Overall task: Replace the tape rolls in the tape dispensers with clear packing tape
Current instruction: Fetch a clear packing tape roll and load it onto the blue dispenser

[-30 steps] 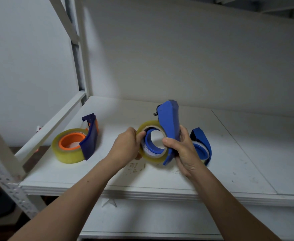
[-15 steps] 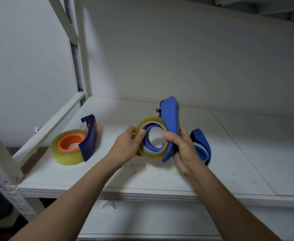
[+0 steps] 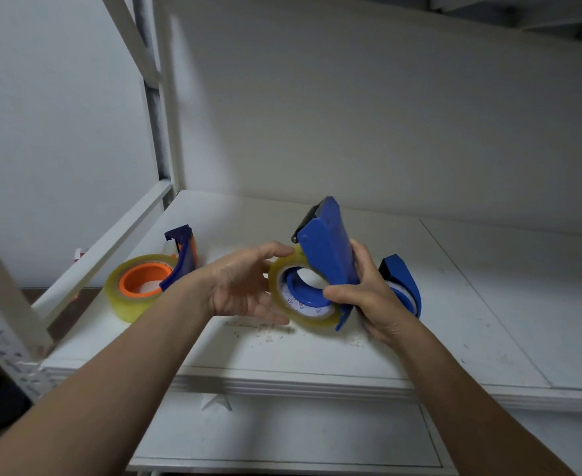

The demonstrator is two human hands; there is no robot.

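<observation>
Clasping dispenser [image 3: 327, 249], right hand [image 3: 372, 304]; clasping tape roll [image 3: 312, 319], left hand [image 3: 238, 286]

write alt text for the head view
A person's right hand grips a blue dispenser above a white shelf, while the left hand holds the clear tape roll on it. A second dispenser lies left, a third right.

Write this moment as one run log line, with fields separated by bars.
left hand: holds clear tape roll | right hand: grips blue dispenser | roll: around dispenser hub
</observation>
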